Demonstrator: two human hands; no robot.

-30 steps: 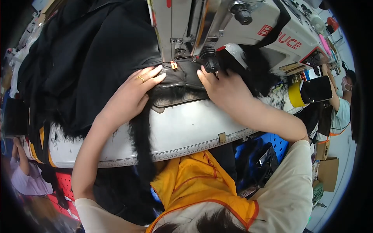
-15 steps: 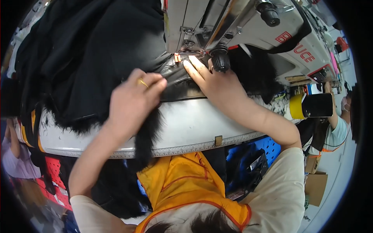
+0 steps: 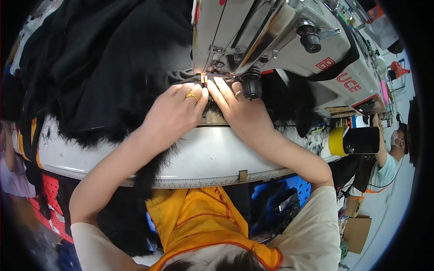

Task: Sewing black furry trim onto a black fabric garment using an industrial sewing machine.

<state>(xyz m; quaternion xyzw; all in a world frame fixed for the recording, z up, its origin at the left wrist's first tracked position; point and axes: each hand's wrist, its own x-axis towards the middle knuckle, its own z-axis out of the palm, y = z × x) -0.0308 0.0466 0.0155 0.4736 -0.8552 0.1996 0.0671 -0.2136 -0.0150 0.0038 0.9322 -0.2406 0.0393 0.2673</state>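
Observation:
Black fabric with fur trim [image 3: 126, 77] spreads over the table and runs in under the lit needle area of a white sewing machine [image 3: 298, 58]. My left hand [image 3: 174, 108], a gold ring on one finger, is closed at the fabric just left of the presser foot, thumb and forefinger together. Close beside it, my right hand [image 3: 242, 110] rests on the fabric with its fingers stretched toward the foot. A black knob [image 3: 251, 86] on the machine covers part of that hand. The needle itself cannot be made out.
A measuring tape [image 3: 203, 184] lines the front edge of the white table [image 3: 203, 158]. A black fur strip [image 3: 151, 176] hangs over that edge. At right stands a yellow-and-black object [image 3: 355, 141]; beyond it, a masked person [image 3: 384, 158] sits. Another person's sleeve [image 3: 18, 174] shows at far left.
My left hand has moved right and up to the presser foot, close to my right hand, and its thumb and forefinger have come together. My right hand stays flat by the foot.

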